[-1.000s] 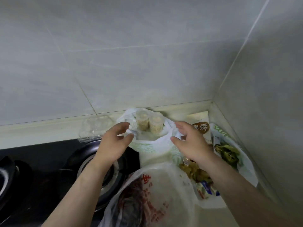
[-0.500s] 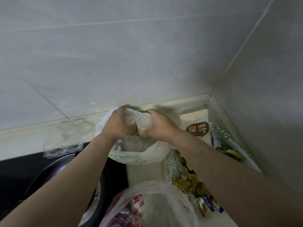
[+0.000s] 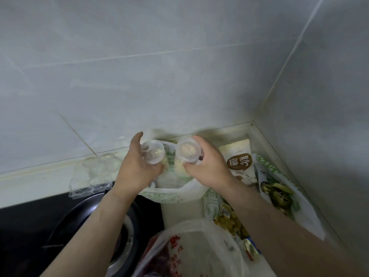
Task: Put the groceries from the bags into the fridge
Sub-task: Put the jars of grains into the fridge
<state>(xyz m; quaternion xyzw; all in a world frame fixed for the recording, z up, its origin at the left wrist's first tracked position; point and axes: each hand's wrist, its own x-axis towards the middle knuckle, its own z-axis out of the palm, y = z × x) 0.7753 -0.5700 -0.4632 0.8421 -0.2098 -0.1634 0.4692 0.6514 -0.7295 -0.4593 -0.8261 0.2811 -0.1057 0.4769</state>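
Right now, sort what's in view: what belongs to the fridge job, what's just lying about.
Job: left tub in left hand; right tub in right hand; green-printed bag; brown-label pouch; gold-wrapped sweets; red-printed bag.
Lying about: clear plastic tray; gas hob.

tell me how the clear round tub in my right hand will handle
Probably light: the right hand holds the tub alone, fingers round its side. The clear plastic wall likely flexes if squeezed. Being round, it may roll if laid sideways.
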